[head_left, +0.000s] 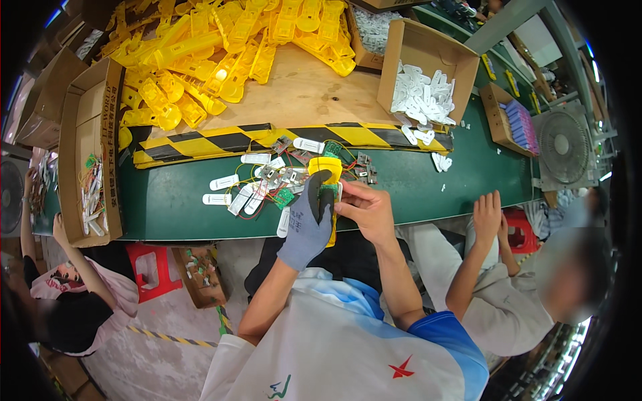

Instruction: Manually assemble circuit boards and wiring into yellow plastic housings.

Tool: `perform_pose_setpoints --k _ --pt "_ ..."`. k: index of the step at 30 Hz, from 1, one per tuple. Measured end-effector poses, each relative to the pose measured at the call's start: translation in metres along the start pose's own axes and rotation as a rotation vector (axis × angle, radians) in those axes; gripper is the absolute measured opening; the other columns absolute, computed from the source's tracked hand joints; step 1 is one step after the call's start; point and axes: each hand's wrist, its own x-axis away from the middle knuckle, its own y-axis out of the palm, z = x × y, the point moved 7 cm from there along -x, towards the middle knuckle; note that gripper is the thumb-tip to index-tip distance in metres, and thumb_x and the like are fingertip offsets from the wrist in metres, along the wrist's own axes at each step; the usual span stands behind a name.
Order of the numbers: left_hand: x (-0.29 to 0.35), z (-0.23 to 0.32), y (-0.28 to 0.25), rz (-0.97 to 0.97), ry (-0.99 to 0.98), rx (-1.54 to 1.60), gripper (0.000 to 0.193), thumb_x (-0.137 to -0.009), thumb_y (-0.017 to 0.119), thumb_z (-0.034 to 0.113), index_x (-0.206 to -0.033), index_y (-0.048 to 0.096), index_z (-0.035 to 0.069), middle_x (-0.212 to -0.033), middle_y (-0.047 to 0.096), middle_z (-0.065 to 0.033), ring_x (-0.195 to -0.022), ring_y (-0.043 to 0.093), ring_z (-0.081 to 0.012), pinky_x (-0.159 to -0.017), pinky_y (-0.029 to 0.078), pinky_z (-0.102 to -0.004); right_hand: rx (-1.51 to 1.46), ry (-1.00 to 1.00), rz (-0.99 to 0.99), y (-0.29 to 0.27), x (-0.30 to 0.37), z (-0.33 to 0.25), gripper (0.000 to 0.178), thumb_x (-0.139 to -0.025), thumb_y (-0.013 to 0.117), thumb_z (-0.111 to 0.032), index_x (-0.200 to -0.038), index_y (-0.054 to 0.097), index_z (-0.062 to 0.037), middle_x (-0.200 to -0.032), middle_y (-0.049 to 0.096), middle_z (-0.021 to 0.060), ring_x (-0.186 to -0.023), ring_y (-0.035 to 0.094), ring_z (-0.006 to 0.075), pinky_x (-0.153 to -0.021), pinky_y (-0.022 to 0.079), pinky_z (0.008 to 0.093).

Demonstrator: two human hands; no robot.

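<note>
My left hand [309, 224], in a grey knit glove with black fingertips, grips a yellow plastic housing [326, 168] from the side, its thumb lying across the front. My bare right hand [364, 210] pinches a small green circuit board [328, 190] with wires against the housing. Both hands hover over the near edge of the green conveyor belt [414, 187]. Just behind them lies a scatter of white plastic pieces [249, 194] and wired green boards [284, 197].
A big heap of yellow housings [221, 47] covers the wooden table behind a black-and-yellow striped strip [227, 142]. An open carton of white parts [422, 90] stands right, another carton [90, 154] left. A person's hands [488, 217] rest on the belt at my right; another person sits left.
</note>
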Motion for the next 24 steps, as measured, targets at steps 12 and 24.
perform_pose_setpoints --k 12,24 --pt "0.0 -0.005 -0.001 0.035 0.002 0.026 0.027 -0.09 0.051 0.008 -0.116 0.05 -0.001 -0.102 0.057 -0.0202 -0.092 0.059 -0.0341 -0.079 0.048 -0.0397 0.082 -0.063 0.104 0.016 0.014 0.0 0.042 -0.089 0.061 0.007 -0.13 0.056 -0.0011 -0.131 0.054 0.0119 -0.103 0.062 0.014 -0.087 0.052 0.0252" --pt "0.0 -0.006 0.001 0.034 -0.046 0.083 0.024 -0.088 0.053 0.003 -0.112 0.053 0.0 -0.098 0.059 -0.0148 -0.089 0.06 -0.0258 -0.077 0.049 -0.035 0.255 -0.136 0.138 0.016 0.014 -0.013 0.032 -0.087 0.063 0.002 -0.12 0.061 0.0064 -0.128 0.057 0.0137 -0.097 0.063 0.0134 -0.08 0.052 0.0239"
